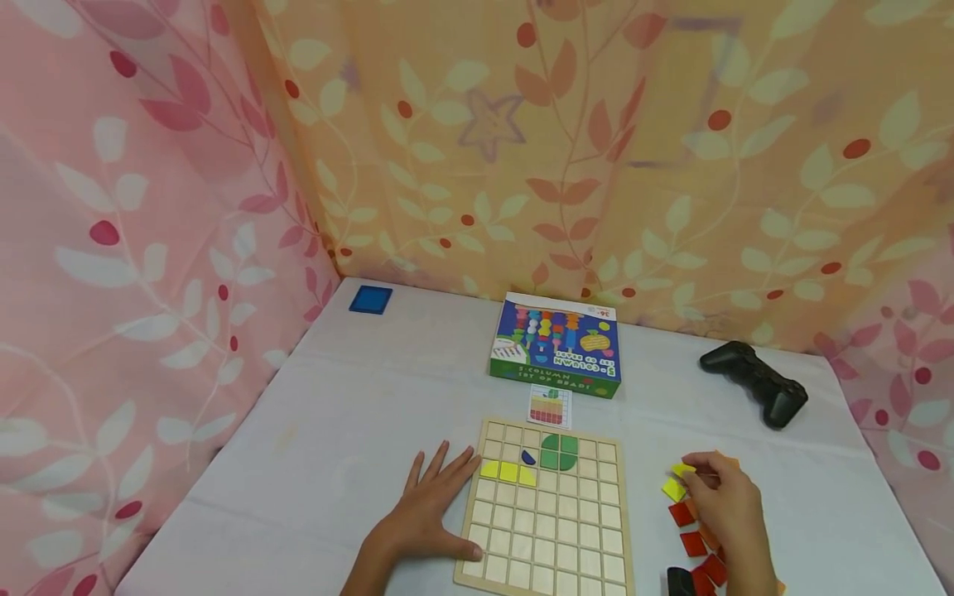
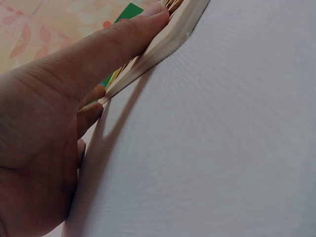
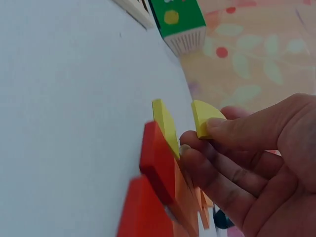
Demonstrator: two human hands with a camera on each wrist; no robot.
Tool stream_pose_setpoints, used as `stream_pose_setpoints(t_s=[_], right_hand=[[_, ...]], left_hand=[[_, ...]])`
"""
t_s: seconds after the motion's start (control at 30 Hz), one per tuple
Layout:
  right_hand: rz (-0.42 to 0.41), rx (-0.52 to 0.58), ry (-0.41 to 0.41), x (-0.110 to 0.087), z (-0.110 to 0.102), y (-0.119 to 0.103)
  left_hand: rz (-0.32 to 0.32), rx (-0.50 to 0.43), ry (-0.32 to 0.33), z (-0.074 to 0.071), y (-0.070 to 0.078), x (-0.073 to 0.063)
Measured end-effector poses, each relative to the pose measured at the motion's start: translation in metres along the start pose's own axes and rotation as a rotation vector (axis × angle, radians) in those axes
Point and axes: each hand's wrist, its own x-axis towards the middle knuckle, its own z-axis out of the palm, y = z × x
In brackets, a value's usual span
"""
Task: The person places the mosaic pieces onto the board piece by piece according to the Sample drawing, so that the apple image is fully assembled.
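Pinching tile [image 3: 201, 117] over white tabletop [image 1: 298, 463] amid floral curtains [image 1: 440, 165].

Facing you is a yellow-orange cloth [image 1: 447, 186] forming the back wall, printed with pale leafy sprigs, reddish leaves and red dots, with a purple star outline [image 1: 492, 124] among them. On your left hangs a pink cloth [image 1: 45, 331] with white and deeper pink leaves, meeting the back one in a corner; on your right you see another pink stretch [image 1: 913, 397] in a similar print. Before you spreads a white surface [image 1: 313, 430], slightly creased, reaching back to the hangings. The light is soft, greyer in your left wrist view
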Motion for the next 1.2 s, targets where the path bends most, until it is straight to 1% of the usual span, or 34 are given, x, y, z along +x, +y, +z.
stream_pose_setpoints(t_s=[0.1,0.27,0.33,0.53,0.8,0.9,1.03,1.2], right_hand=[[-0.029,0.021,-0.026,-0.002,0.006,-0.007],[-0.130,-0.002,-0.048,-0.003,0.016,-0.021],[-0.156,-0.007,-0.056,-0.004,0.020,-0.026],[-0.144,0.033,-0.093,-0.005,0.030,-0.036],[-0.131,0.092,-0.108,-0.008,0.040,-0.051],[-0.154,0.082,-0.116,-0.011,0.044,-0.056],[-0.223,0.065,-0.152,-0.015,0.049,-0.063],[-0.263,0.092,-0.209,-0.023,0.058,-0.071]], left_hand=[[0.000,-0.002,-0.002,0.000,0.000,0.000],[-0.001,-0.003,-0.003,0.000,0.001,-0.001],[-0.003,-0.002,-0.004,0.000,0.001,-0.001],[-0.010,-0.008,-0.010,-0.001,0.003,0.000],[-0.012,0.008,-0.007,-0.002,0.002,0.000],[-0.012,0.004,-0.006,-0.002,0.003,0.000],[-0.012,0.004,-0.006,-0.002,0.003,-0.001],[0.008,0.003,0.005,-0.002,0.002,-0.001]])
